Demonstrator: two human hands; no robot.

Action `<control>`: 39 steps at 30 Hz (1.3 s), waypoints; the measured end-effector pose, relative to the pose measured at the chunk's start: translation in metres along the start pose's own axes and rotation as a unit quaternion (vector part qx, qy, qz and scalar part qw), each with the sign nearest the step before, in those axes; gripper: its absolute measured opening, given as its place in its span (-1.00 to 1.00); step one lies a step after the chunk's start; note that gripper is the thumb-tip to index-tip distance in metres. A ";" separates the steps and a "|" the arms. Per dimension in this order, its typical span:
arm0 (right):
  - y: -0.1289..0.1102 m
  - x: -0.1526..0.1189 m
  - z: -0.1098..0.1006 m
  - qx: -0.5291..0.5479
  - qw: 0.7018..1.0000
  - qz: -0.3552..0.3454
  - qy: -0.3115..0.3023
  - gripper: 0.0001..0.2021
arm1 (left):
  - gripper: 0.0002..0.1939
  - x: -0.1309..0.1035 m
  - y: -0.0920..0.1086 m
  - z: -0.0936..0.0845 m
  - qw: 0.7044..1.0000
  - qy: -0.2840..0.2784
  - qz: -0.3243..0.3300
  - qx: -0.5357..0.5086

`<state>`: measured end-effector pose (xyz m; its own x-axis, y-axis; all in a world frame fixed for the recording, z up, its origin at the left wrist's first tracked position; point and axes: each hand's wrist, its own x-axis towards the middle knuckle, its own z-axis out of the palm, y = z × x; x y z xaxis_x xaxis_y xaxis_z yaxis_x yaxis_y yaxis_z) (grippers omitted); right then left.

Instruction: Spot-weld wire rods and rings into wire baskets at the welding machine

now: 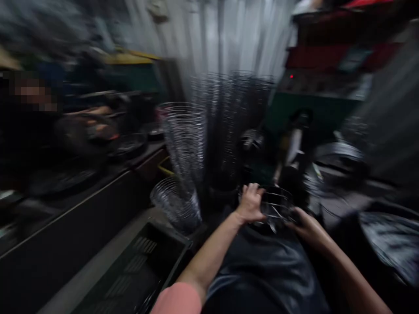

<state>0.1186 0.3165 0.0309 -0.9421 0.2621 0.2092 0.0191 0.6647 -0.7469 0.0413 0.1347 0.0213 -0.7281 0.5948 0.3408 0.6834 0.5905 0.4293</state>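
My left hand (251, 203) grips the left side of a round wire frame (275, 211), with its fingers bent over the rim. On the opposite side, my right hand (301, 221) is closed around the frame's edge; its fingertips are partly hidden. The frame is held in front of my lap, above a dark, shiny apron (265, 261). Thin wires cross its middle. Motion blur hides the finer detail.
Tall nested stacks of wire rings (186, 131) stand ahead, with a shorter tilted stack (176, 203) nearby. A dark plastic crate (131, 266) sits at lower left. A green and red machine (310, 109) rises at right. Another person (29, 126) works beyond the bench at left.
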 end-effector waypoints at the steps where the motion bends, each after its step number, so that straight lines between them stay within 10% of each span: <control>1: 0.003 -0.009 -0.014 -0.019 1.000 0.012 -0.018 -0.82 | -0.02 0.002 0.001 0.001 1.000 -0.004 -0.004 -0.004; 17: 0.005 -0.010 -0.015 -0.072 0.977 -0.115 -0.165 -0.68 | -0.12 0.010 0.005 0.013 0.996 -0.032 -0.037 -0.072; 39: 0.041 0.003 0.009 -0.087 0.973 -0.172 -0.127 -0.72 | -0.10 0.026 -0.028 0.047 0.985 -0.013 0.000 -0.170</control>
<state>0.1134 0.3379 -0.0049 -0.9544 -0.1638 0.2494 -0.2770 0.7970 -0.5366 0.0061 0.1594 -0.0210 -0.7228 0.6115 0.3219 0.6234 0.3761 0.6855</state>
